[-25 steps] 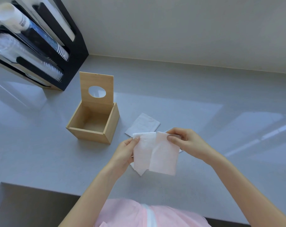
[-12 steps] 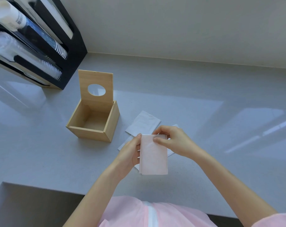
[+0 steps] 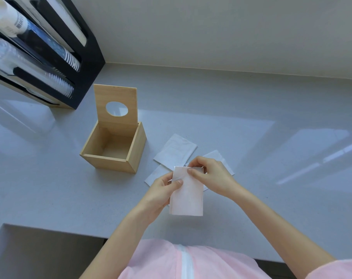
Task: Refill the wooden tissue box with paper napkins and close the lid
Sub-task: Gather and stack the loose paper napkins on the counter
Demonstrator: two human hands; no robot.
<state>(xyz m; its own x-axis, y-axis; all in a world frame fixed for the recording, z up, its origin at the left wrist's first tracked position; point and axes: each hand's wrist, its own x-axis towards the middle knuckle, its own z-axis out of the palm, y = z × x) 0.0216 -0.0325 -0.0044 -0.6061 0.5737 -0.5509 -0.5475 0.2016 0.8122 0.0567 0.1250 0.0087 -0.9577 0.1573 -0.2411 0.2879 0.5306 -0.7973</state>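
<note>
Holding a folded napkin [image 3: 188, 195] up over the grey counter [image 3: 251, 137], the person is pinching it with both hands. Their left hand [image 3: 161, 193] is gripping the left edge with thumb on top, and their right hand [image 3: 210, 175] is pinching the top edge. A second ago that napkin was spread out wide; now it is folded into a tall thin shape. The wooden tissue box [image 3: 113, 151] is sitting well apart to the left, empty, with its lid [image 3: 116, 106] standing straight up. More napkins [image 3: 175, 151] are lying flat between the box and the hands. A white bottle [image 3: 9, 21] in the black rack [image 3: 90, 57] is showing a barcode label, too small to read
</note>
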